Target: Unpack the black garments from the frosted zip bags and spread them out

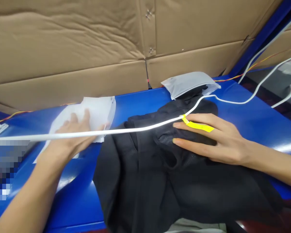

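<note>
Left hand [74, 127], fingers spread, resting on a white pouch [100, 111] at left; right hand [219, 139], fingers apart, laid on a black garment [140, 191] that covers the middle and near part of a blue table [254, 129]. Over the left hand and the garment runs a white cable [126, 130] bearing a yellow tag [200, 127]; on the far side, right of centre, a second pouch [190, 81] lies before a brown panel [87, 45]
</note>
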A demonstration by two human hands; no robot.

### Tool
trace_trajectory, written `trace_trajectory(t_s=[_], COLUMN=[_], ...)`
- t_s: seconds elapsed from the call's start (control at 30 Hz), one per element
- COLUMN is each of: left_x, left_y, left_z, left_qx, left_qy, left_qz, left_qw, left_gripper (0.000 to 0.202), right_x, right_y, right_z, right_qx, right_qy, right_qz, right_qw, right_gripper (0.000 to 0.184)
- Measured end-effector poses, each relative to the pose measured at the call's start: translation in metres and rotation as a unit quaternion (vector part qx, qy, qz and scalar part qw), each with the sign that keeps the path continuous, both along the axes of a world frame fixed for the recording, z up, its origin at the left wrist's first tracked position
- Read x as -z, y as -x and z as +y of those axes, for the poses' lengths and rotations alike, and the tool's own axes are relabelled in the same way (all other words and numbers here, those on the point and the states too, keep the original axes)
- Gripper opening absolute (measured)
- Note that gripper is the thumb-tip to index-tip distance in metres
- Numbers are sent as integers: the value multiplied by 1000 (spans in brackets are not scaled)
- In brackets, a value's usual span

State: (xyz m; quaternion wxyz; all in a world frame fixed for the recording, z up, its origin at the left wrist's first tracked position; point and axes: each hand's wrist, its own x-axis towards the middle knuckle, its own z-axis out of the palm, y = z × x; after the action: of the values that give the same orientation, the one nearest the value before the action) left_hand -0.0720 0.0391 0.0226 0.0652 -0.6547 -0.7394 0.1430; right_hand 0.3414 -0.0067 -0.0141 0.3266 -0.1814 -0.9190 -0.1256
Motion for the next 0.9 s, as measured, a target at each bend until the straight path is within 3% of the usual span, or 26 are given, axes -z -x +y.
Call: trace_trajectory(t_s=[0.17, 0.37, 0.53, 0.7, 0.8, 0.9], left_x=[-8, -8, -14, -29, -36, -40], left_y=[-18, -19, -25, -41, -34, -21], left_z=[-5, -4, -4, -14, -17, -14], left_qx=[11, 22, 27, 7, -25, -53], left_qy=[10, 6, -17, -119, -203, -169], left_qz=[-38, -82, -82, -45, -22, 17], left_qw=[999, 996, 996, 992, 979, 984], left_gripper=[89, 89, 80, 73, 74, 74], right_x=[7, 11, 9, 10, 11, 11], right_y=[3, 1, 1, 2, 2, 0], right_z=[3, 7, 8, 8, 8, 8], right_qx=[42, 35, 30, 28, 25, 26], right_qy=[-9, 40, 34, 37, 37, 55], right_qz=[16, 31, 25, 29, 32, 36], right_qw=[999, 998, 999, 998, 998, 997], right_gripper=[43, 61, 52, 45, 54, 71])
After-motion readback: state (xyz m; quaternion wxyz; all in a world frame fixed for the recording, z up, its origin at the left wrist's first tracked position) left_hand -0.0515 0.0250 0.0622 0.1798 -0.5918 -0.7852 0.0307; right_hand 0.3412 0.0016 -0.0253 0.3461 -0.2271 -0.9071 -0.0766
